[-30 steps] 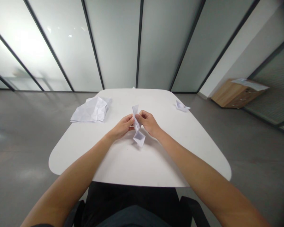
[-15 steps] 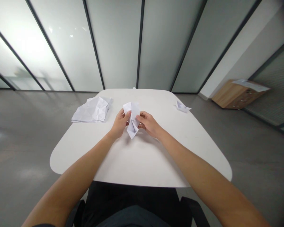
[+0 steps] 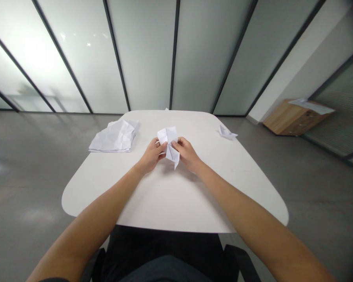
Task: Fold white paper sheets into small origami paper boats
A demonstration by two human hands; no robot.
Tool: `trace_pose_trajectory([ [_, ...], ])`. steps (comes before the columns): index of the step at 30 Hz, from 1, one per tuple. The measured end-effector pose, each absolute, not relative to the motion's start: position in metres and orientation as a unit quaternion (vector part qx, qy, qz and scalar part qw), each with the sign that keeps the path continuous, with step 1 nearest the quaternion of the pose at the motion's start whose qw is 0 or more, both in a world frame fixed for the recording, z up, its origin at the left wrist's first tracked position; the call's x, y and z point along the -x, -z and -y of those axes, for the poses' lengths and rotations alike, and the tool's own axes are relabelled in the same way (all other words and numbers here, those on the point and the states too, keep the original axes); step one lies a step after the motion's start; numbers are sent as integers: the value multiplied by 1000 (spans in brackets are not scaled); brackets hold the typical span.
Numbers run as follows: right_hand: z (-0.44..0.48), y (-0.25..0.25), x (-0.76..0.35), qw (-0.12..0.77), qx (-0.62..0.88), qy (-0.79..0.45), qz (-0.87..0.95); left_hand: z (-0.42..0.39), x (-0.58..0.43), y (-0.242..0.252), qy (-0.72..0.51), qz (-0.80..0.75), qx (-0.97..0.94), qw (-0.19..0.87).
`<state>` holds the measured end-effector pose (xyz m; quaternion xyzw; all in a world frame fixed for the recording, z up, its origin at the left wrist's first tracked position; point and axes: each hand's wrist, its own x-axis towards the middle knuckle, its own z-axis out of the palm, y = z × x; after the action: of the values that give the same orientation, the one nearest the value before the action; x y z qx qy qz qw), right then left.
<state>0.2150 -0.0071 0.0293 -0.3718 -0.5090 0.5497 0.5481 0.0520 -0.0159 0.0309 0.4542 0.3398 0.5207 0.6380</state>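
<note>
A folded paper [image 3: 168, 135] is held up just above the middle of the desk [image 3: 164, 199], clear of the surface and slightly tilted, with a pointed corner directed down and toward the right. It is gripped from both sides: the left hand [image 3: 151, 156] is closed on its lower left edge, and the right hand [image 3: 187, 154] is closed on its right side. The hands are close together, separated only by the narrow width of the paper, and the fingertips are pressed against the folds. Both forearms are extended forward from the near edge of the desk. To the left of the hands, a stack of creased paper [image 3: 113, 136] is laid on the desk, well apart from them. Near the far right edge of the desk, a small paper boat [image 3: 227, 133] is set down, also well apart. Beyond the desk, a box [image 3: 294, 119] is placed on the floor [image 3: 32, 176] at the right, and a sheet [image 3: 312, 105] is laid on top of it. A frosted glass wall [image 3: 144, 58] with dark vertical frames runs behind the desk. The armrests of a chair [image 3: 238, 260] are seen below the near edge of the desk.
</note>
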Motion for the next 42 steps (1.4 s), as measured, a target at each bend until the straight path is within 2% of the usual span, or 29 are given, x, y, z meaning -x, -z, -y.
trace_pose_trajectory([
  [4, 11, -26, -208, 525, 372, -569, 512, 16, -56, -28, -543, -351, -483, 590],
  [8, 11, -18, -205, 533, 380, -536, 533, 16, -61, -25, -557, -363, -494, 560],
  [11, 14, -17, -202, 545, 425, -465, 554, 18, -66, -23, -568, -358, -509, 539],
  [16, 25, -22, -191, 557, 505, -329, 571, 24, -76, -19, -609, -367, -543, 447],
  [21, 29, -21, -183, 575, 512, -327, 547, 27, -84, -13, -630, -403, -528, 404],
  [29, 22, -25, -193, 593, 503, -312, 546, 18, -75, -19, -625, -419, -507, 421],
  [33, 11, -30, -211, 568, 479, -320, 588, 12, -59, -27, -610, -416, -518, 433],
  [37, -3, -30, -232, 561, 483, -314, 595, 5, -41, -30, -614, -428, -548, 374],
  [42, -16, -27, -252, 565, 524, -249, 586, -5, -22, -32, -611, -463, -572, 290],
])
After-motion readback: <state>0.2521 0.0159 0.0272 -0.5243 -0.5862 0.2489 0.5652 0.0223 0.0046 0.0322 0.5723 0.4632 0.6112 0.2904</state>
